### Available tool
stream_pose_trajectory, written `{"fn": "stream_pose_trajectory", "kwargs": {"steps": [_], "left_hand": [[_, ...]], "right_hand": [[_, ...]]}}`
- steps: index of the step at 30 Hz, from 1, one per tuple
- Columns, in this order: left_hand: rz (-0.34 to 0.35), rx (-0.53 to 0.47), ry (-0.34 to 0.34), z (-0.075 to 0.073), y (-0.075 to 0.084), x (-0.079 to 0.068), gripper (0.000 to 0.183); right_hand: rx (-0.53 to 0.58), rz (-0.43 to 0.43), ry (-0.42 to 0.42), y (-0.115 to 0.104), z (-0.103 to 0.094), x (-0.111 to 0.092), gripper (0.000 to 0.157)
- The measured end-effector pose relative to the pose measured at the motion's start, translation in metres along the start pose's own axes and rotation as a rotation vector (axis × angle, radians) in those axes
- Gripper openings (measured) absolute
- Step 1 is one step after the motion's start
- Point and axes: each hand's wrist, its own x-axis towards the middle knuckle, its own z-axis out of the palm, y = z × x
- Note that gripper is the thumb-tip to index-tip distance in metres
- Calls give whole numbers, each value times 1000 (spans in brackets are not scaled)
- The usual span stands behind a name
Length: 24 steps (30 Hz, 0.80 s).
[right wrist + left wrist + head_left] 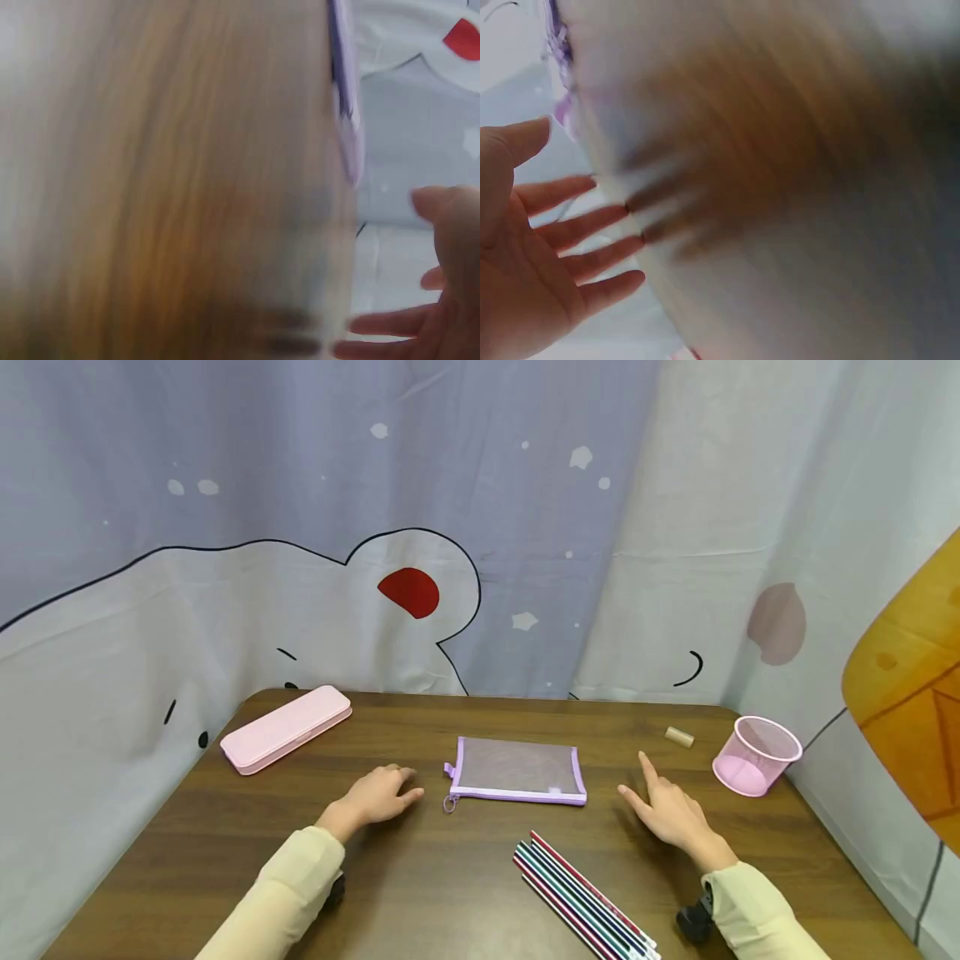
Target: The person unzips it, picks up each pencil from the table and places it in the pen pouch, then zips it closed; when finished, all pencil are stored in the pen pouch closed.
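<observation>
My left hand (377, 795) is over the left half of the table, fingers spread and holding nothing. Just to its right lies a flat mesh zipper pouch (517, 767) with purple edging and a ring on its zip. On the pouch's other side is my right hand (670, 810), also with nothing in it, its index finger extended. In the left wrist view the left hand (547, 247) shows straight fingers, and the right wrist view has the right hand (442, 292) at its edge. Between the forearms lies a bundle of several striped pencils (577, 897).
A closed pink pencil case (288, 728) lies at the back left of the wooden table (420, 885). Toward the back right are a small pale cylindrical piece (679, 737) and a pink mesh pen cup (753, 756). A printed curtain (525, 527) hangs behind the table.
</observation>
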Motion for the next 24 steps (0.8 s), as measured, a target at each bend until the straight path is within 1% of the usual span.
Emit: {"fn": "stream_pose_trajectory", "kwargs": {"steps": [1,4,7,10,14,17,20,24], "left_hand": [[20,-31,-15,0,4,0,45],[90,-118,-15,0,15,2,36],[156,-192,-18,2,25,6,31],[191,-241,-23,4,34,9,26],[208,-274,-7,7,41,11,20],[208,-286,2,8,43,11,20],[187,-304,10,9,44,10,22],[148,-347,34,12,43,8,23]], "right_hand": [[26,-10,-16,-4,1,0,75],[104,-57,-58,-19,6,0,73],[179,-124,-86,-33,12,0,70],[245,-169,-89,-45,15,0,68],[290,-198,-71,-53,18,1,61],[308,-220,-60,-55,20,2,56],[318,-235,-47,-57,20,2,52],[333,-217,-29,-59,22,2,48]]}}
